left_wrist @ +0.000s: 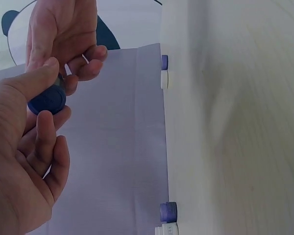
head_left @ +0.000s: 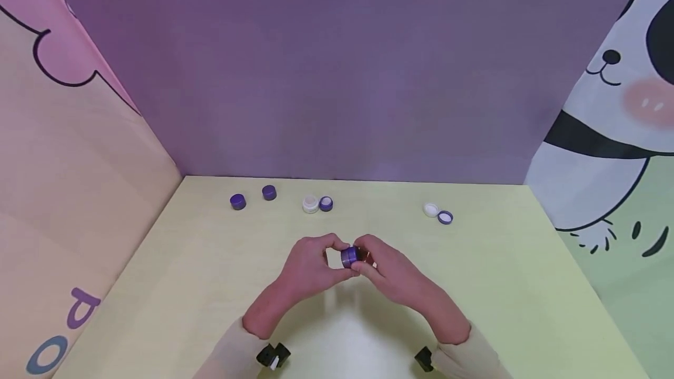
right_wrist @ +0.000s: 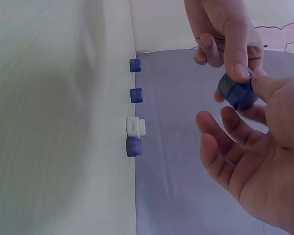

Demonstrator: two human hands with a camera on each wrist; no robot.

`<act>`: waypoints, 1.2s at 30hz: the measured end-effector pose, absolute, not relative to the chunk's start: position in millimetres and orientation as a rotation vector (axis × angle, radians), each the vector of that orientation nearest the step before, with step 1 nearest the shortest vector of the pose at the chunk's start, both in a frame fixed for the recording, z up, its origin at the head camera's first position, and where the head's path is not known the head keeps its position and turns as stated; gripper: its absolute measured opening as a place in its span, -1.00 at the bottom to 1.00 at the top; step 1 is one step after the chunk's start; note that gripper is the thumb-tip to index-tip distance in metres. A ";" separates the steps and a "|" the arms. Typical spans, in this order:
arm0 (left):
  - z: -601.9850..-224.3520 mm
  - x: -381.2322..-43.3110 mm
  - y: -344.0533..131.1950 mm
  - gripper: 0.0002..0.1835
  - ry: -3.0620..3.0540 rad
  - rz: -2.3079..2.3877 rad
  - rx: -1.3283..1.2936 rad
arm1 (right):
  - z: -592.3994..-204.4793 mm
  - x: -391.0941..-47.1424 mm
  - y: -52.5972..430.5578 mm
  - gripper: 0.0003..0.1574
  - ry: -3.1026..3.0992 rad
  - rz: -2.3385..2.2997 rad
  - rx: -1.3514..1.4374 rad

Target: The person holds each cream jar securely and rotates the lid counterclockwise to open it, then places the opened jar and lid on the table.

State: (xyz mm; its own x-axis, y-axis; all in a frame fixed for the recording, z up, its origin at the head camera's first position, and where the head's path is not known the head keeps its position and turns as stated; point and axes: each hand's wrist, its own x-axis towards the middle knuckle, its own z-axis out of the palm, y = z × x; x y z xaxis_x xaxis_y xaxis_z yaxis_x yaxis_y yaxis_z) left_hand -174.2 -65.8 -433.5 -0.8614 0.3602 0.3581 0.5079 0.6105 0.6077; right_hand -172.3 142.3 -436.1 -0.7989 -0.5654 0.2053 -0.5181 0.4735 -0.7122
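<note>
A person's left hand [head_left: 310, 265] and right hand [head_left: 392, 268] meet in the air above the front-middle part of a pale yellow table [head_left: 489, 285] with a faint wood grain, both gripping a small, glossy dark-blue cylindrical jar [head_left: 348, 257]. The left pinches one end between thumb and forefinger; the right pinches the other end between thumb and fingers, its remaining fingers loosely bent. Along the table's far edge, nearest its far left corner, stands a small blue cylindrical jar [head_left: 238, 202], and near it, closer to that edge, a second blue cylindrical jar [head_left: 269, 193]. Farther right, left of the edge's middle, a white round jar with a narrower neck [head_left: 310, 204] stands against a blue round jar with a pale top [head_left: 326, 204]. Toward the far right corner lie a flat white disc [head_left: 430, 210] and, just beside it, a blue-rimmed disc with a white centre [head_left: 445, 217]. A plain purple backdrop [head_left: 342, 75] rises behind the far edge, and beige sleeves [head_left: 231, 344] cover the forearms.
</note>
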 end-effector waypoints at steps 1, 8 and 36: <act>-434.1 -173.1 -66.1 -0.63 -2.644 -1.103 -0.718 | -436.4 -171.9 144.3 -0.62 2.631 -1.259 -0.976; -436.9 -170.9 -66.7 -0.63 -2.631 -1.194 -0.705 | -434.4 -172.0 151.8 -0.50 2.604 -1.348 -1.017; -442.2 -171.0 -67.6 -0.60 -2.687 -1.141 -0.697 | -433.9 -174.9 144.9 -0.45 2.845 -0.989 -0.815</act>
